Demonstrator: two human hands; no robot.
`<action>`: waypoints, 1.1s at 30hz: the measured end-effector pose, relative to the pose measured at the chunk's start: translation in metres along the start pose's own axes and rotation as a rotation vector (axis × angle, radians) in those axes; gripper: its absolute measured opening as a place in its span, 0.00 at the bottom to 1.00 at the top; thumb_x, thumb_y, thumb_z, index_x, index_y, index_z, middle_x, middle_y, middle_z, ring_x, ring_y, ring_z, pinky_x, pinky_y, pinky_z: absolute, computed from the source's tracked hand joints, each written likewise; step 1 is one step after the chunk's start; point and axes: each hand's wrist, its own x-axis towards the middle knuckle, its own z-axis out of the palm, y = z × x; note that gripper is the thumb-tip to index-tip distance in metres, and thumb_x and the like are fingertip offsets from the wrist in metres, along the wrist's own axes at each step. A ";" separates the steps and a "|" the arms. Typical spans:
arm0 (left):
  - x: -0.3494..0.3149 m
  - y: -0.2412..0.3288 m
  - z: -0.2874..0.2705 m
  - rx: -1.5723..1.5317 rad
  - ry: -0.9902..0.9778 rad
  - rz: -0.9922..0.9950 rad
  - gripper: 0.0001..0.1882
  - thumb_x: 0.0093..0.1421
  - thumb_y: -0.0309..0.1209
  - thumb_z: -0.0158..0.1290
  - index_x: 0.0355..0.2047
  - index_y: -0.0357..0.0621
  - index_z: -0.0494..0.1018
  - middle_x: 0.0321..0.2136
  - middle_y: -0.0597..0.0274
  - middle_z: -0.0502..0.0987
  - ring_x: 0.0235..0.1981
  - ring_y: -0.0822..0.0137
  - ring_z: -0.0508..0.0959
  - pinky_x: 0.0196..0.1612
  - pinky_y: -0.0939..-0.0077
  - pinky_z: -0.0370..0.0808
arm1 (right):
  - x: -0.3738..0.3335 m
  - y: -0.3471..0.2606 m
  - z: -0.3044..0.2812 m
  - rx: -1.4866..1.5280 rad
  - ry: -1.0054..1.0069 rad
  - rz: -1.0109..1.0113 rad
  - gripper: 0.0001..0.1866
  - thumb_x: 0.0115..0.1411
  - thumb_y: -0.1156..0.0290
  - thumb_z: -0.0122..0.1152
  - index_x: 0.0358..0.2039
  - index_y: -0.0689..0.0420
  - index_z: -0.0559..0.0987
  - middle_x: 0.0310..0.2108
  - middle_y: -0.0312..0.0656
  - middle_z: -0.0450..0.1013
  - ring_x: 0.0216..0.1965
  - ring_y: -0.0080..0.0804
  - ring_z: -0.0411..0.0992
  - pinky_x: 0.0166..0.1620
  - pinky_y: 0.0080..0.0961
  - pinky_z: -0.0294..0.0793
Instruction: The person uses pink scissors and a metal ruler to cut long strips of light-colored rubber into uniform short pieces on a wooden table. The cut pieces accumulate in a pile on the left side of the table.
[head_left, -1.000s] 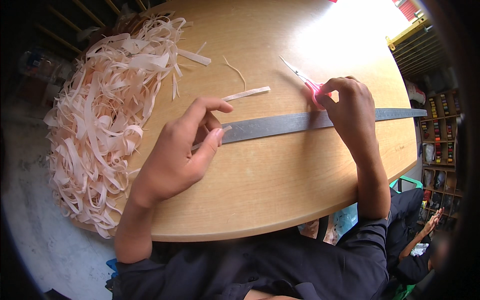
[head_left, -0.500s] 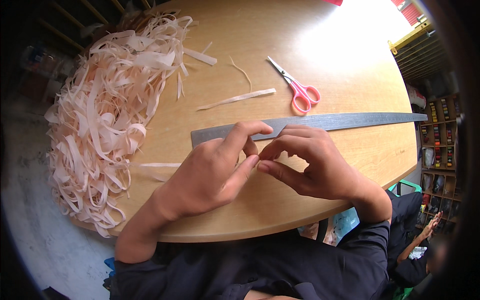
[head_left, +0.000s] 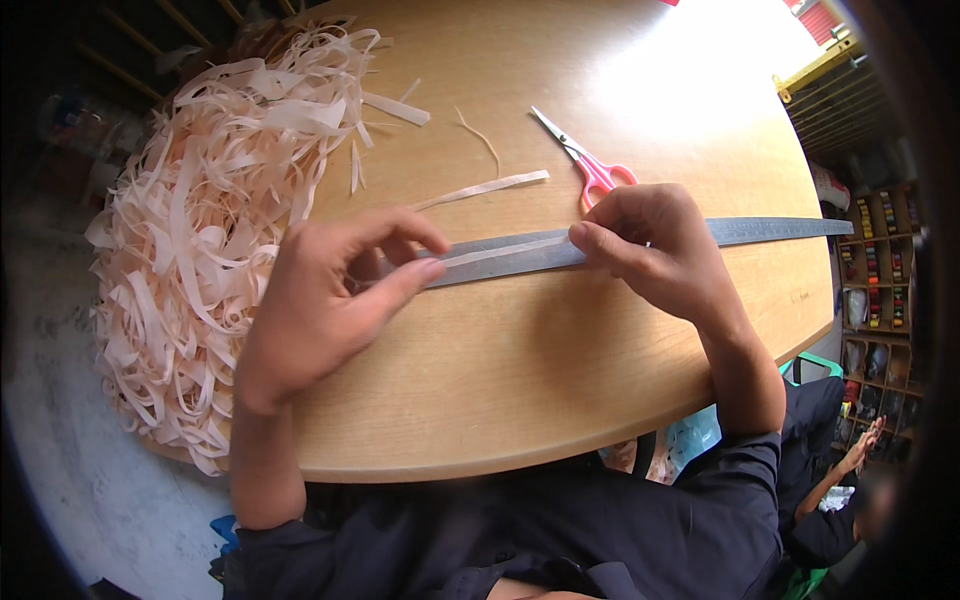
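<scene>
A narrow pale fabric strip (head_left: 510, 250) stretches between my two hands, above the steel ruler (head_left: 780, 231). My right hand (head_left: 655, 245) pinches the strip's right end between thumb and fingertips, just in front of the pink-handled scissors (head_left: 598, 175). At its other end, the thumb and index finger of my left hand (head_left: 335, 295) close around the strip; this hand is slightly blurred. The ruler's left end is hidden behind my left hand, and part of its middle behind the right one. Another short strip (head_left: 490, 188) lies flat beyond the ruler.
A large heap of pale peach fabric strips (head_left: 200, 210) covers the left side of the wooden table (head_left: 480, 400). A thin thread (head_left: 480, 140) and a loose offcut (head_left: 398, 108) lie farther back. Shelves with spools (head_left: 880, 290) and another person's hand (head_left: 862, 448) are at the right.
My hands were together over the near edge of the ruler; now they are spread apart, left and right, and farther up the table. The strip now shows stretched between them.
</scene>
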 end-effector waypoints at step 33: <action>-0.002 -0.016 -0.035 0.151 -0.194 -0.245 0.03 0.61 0.21 0.60 0.33 0.33 0.79 0.17 0.63 0.77 0.14 0.77 0.76 0.21 0.79 0.68 | 0.001 0.008 0.000 -0.337 0.152 -0.412 0.04 0.60 0.78 0.73 0.34 0.57 0.86 0.18 0.31 0.72 0.20 0.16 0.69 0.24 0.18 0.66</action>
